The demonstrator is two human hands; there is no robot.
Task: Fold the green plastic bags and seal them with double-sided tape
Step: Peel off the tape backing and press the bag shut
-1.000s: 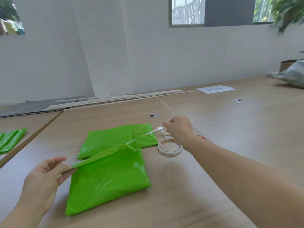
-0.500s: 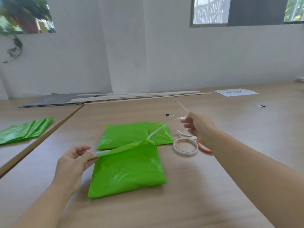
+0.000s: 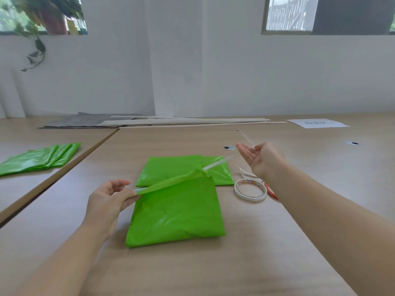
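On the wooden table (image 3: 213, 270) a folded green bag (image 3: 177, 212) lies flat in front of the person, its upper flap (image 3: 171, 181) lifted off the surface; the left hand (image 3: 106, 201) pinches the left end of that flap between thumb and fingers, holding it raised; a thin pale strip (image 3: 215, 163) runs from the flap's right end up toward the right hand, though its far end is blurred and I cannot tell whether it reaches the fingers; the right hand (image 3: 259, 159) is held above the table with palm up and fingers spread loose, and a second thin strip (image 3: 245, 138) stands up from between its fingers, apparently stuck or lightly held there; a second folded green bag (image 3: 181, 167) lies flat just behind the first, partly covered by the raised flap; the roll of double-sided tape (image 3: 250, 190) lies on the table just right of the bags, below the right wrist, with a red-handled tool (image 3: 271, 190) touching its right side and mostly hidden by the forearm; a stack of unfolded green bags (image 3: 40, 157) lies well apart on the adjoining table to the left; long pale slats (image 3: 192, 121) and a white sheet of paper (image 3: 318, 123) lie near the far wall.
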